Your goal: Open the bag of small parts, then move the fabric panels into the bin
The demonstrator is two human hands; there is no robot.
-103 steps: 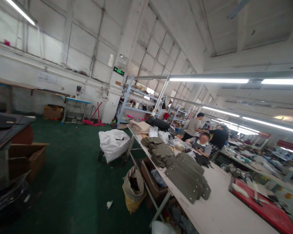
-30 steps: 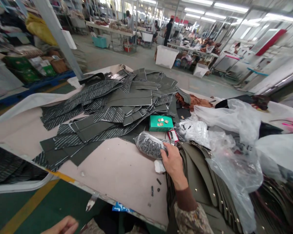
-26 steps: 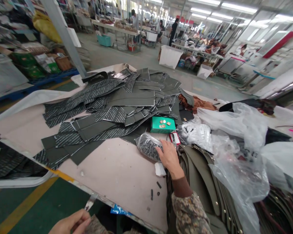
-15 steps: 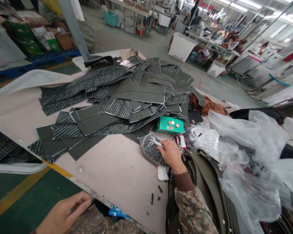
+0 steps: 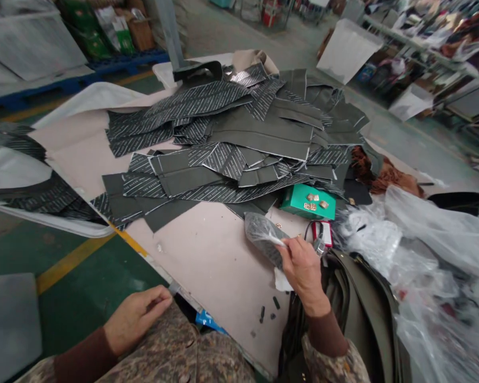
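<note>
My right hand (image 5: 303, 266) is closed round the gathered neck of a clear plastic bag (image 5: 261, 234) filled with small dark pieces. The bag is tilted over the pale tabletop (image 5: 207, 260). My left hand (image 5: 139, 316) is near the table's front edge, thumb and fingers pressed together; whether anything small is between them is hidden. Just beyond the bag stands a green box (image 5: 308, 202) with several small gold metal fittings on top. A red-edged white card (image 5: 322, 234) lies close to my right hand, and a white scrap (image 5: 282, 280) is below the bag.
Dark green and patterned cut panels (image 5: 263, 130) are heaped across the table's far side. Curved olive pieces (image 5: 359, 303) are stacked at the right, beside crumpled clear plastic bags (image 5: 427, 266). A metal post (image 5: 170, 32) rises behind the heap. Small dark scraps (image 5: 262, 314) lie near the front.
The view has tilted down and turned left. My right hand has pulled the bag's neck nearer, and the bag now looks more stretched and tilted. My left hand remains closed near the edge.
</note>
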